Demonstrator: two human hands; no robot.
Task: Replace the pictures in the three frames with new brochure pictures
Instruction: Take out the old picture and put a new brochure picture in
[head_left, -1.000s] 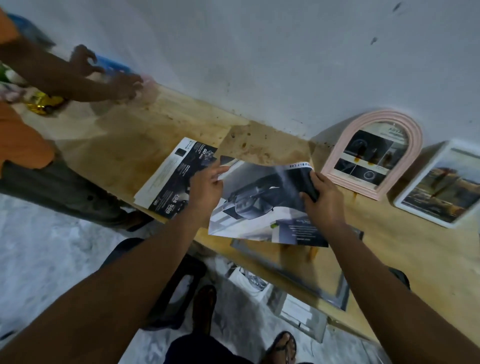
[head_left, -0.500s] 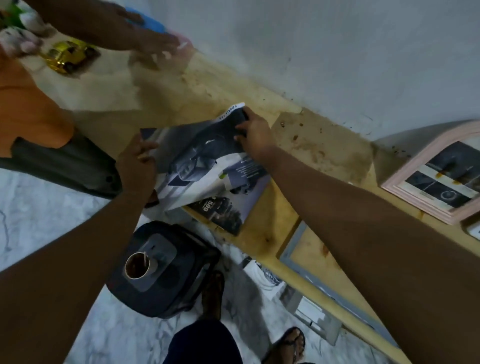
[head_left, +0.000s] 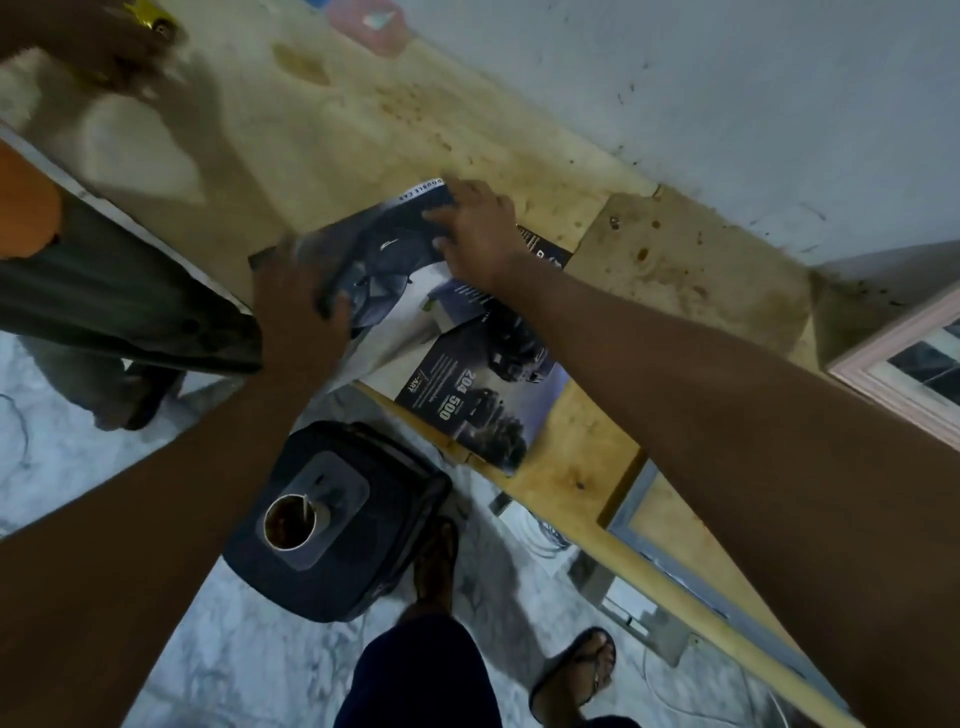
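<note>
Where the floor shows nearest the camera, a sandalled foot (head_left: 571, 670) stands beside a dark bag (head_left: 363, 561), and a cardboard roll (head_left: 289, 521) stands upright on the bag. Above these runs the near edge of the wooden table (head_left: 571, 457). A grey frame (head_left: 628, 493) lies flat on it to the right.

A printed brochure (head_left: 478, 410) lies on the table with its near corner overhanging the edge; it bears dark vehicle photographs and the figures "204 500". The brochure picture (head_left: 395, 270) lies partly on top of it, further left. This sheet is glossy and slightly buckled, showing a dark vehicle over a white band, with a strip of lettering at its far corner.

The left hand (head_left: 298, 306) pinches the sheet's near-left edge, thumb on top; the fingers below are hidden. The right hand (head_left: 478, 228) rests on the far corner with fingers spread and fairly straight, pressing the sheet down.

A pink frame (head_left: 893, 379) stands at the right margin, against the white wall (head_left: 675, 78).
</note>
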